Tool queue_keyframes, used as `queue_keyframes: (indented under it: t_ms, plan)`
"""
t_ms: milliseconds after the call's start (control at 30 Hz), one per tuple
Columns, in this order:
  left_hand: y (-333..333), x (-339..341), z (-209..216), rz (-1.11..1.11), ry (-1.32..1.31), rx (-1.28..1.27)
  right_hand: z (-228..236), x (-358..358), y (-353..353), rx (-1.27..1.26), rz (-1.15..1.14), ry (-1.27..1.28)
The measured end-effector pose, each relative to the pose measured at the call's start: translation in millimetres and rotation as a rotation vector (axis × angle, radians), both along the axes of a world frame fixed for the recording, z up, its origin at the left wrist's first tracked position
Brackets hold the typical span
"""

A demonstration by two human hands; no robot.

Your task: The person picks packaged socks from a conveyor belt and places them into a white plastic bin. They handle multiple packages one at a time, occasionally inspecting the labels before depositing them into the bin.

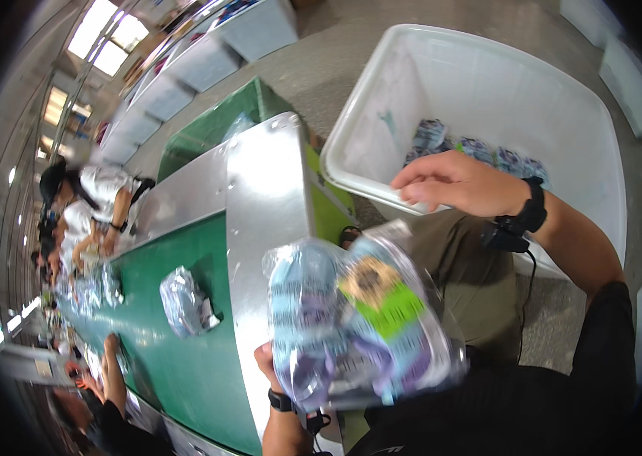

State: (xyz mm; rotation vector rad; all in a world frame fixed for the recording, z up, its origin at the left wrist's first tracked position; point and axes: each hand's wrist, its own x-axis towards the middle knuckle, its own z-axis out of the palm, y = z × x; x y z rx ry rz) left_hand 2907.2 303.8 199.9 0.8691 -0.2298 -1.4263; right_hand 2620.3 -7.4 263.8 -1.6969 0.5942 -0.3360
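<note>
My left hand (265, 365) grips a clear plastic bag of slippers (306, 304) by its left side; most of its fingers are behind the bag. The slippers inside are light blue with purple parts, and a bright green label with a round brown picture lies over one. My right hand (458, 182) is empty, its fingers loosely bent and apart, above the near rim of a large white tub (518, 83). Several similar bagged packages (477, 148) lie at the bottom of that tub. Each wrist carries a black band.
Left of me runs a green conveyor belt (154, 262) with a metal end plate (268, 175). One bagged package (184, 302) lies on it, more farther along. Co-workers stand on both sides of the belt. Behind it are a green bin (260, 102) and a row of white tubs (203, 64).
</note>
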Motion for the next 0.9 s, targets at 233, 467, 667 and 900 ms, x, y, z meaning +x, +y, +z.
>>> queue_keyframes:
  t_ms: [233, 467, 667, 900]
  plan:
    - [-26.3, -35.0, 8.5, -0.3, -0.151, 0.119, 9.8, 16.3, 39.7, 0.054, 0.499, -0.089]
    - [-54.3, -54.5, 21.8, -0.334, -0.146, 0.111, 7.2, 9.0, 30.5, 0.011, 0.405, -0.053]
    - [-73.9, -65.9, 22.1, -0.368, -0.122, 0.032, 6.3, 4.4, 22.8, -0.025, 0.399, -0.008]
    - [-86.0, -54.3, 18.3, -0.314, -0.159, -0.054, 25.4, -11.1, 14.3, -0.101, 0.2, 0.0]
